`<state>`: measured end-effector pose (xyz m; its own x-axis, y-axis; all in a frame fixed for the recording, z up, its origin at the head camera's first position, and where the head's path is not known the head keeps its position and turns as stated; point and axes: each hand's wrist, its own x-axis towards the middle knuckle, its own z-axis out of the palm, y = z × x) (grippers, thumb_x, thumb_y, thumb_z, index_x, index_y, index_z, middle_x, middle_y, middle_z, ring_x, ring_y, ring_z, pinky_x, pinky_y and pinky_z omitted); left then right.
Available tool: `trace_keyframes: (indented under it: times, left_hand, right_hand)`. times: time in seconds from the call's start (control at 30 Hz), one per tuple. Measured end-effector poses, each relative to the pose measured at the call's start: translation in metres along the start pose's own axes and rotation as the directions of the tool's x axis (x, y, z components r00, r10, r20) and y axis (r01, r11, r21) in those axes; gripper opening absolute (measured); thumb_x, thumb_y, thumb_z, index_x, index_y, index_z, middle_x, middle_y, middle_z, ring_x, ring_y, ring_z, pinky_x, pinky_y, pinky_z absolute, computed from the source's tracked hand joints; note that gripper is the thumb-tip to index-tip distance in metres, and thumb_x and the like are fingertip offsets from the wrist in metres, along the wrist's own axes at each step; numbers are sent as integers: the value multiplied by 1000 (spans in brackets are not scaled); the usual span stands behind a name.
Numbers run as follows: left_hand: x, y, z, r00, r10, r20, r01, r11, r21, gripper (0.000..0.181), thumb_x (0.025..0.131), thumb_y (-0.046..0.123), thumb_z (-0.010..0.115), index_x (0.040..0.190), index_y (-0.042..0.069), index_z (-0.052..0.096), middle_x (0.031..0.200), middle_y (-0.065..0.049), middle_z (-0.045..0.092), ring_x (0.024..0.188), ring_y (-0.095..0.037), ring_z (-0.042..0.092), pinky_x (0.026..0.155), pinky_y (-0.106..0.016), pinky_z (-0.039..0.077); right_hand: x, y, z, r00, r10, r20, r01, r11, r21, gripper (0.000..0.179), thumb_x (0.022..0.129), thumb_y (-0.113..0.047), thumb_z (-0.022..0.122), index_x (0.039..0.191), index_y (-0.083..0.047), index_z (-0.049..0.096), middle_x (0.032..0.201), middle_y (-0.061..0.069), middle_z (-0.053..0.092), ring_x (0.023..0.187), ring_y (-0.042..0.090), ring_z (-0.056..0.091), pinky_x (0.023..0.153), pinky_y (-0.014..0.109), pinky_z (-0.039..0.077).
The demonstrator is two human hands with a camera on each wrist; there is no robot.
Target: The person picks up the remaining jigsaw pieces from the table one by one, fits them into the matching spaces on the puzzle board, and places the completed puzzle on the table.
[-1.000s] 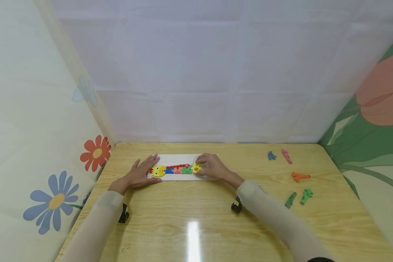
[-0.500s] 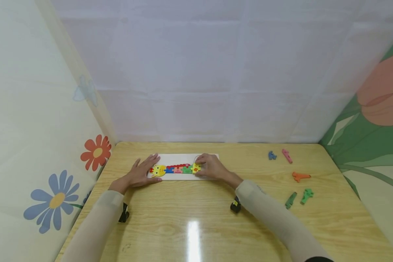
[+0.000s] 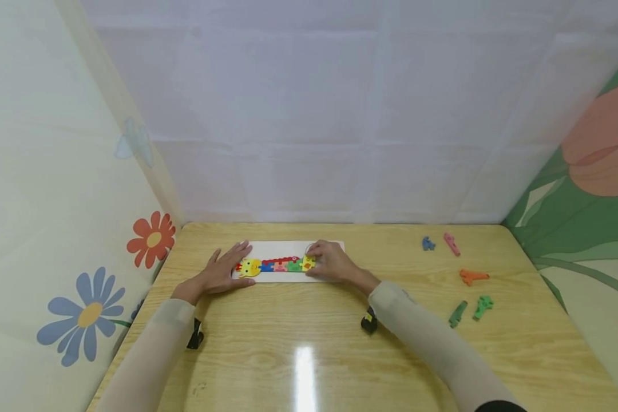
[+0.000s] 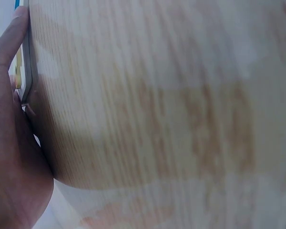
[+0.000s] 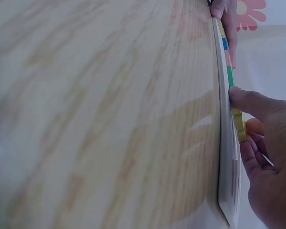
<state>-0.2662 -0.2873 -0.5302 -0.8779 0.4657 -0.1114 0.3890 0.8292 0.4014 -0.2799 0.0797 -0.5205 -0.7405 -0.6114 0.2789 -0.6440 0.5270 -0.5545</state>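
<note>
A white puzzle board [image 3: 283, 248] lies near the table's back edge. In its recess are a yellow giraffe head [image 3: 249, 268] and a neck of blue, pink and green pieces [image 3: 280, 266]. My left hand [image 3: 217, 277] rests on the board's left end, fingers spread and thumb along the front edge. At the right end of the neck, my right hand [image 3: 336, 264] pinches a yellow puzzle piece [image 3: 308, 263] between thumb and fingers. The right wrist view shows that yellow piece [image 5: 238, 124] slightly tilted against the board; whether it is fully seated I cannot tell.
Loose puzzle pieces lie at the table's right: a blue one [image 3: 428, 244], a pink one [image 3: 451, 244], an orange one [image 3: 474, 277], a dark green one [image 3: 458, 314] and a bright green one [image 3: 483, 307]. A pale curtain [image 3: 288, 143] hangs behind the table [image 3: 268, 343].
</note>
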Motion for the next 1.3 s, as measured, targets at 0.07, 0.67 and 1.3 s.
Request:
trace_keyframes:
  times: [0.07,0.67,1.3]
  left_hand:
    - [0,0,0,1000,-1,0,1,1000,0,105,93,66,67,170,10,22,177,-16,14,164,-40,6,124,-72,-8]
    - [0,1,2,1000,-2,-2,2,1000,-12,106,92,66,68,169,9,24,177,-18,15,163,-41,7,123,-73,-8]
    - [0,1,0,1000,9,-13,-10,1000,-7,104,93,63,68,169,9,23,177,-17,15,164,-40,8,124,-72,-8]
  right_hand:
    - [0,0,0,1000,8,11,-8,1000,5,46,82,-17,94,120,2,77,121,13,73,114,28,68,106,42,54]
    - [4,2,-3,997,-7,71,7,1000,-3,47,83,-20,93,122,2,77,125,13,73,118,28,68,108,43,52]
    - [6,4,-3,993,14,115,-14,1000,-2,47,87,-21,90,125,0,76,128,11,72,121,28,67,110,42,51]
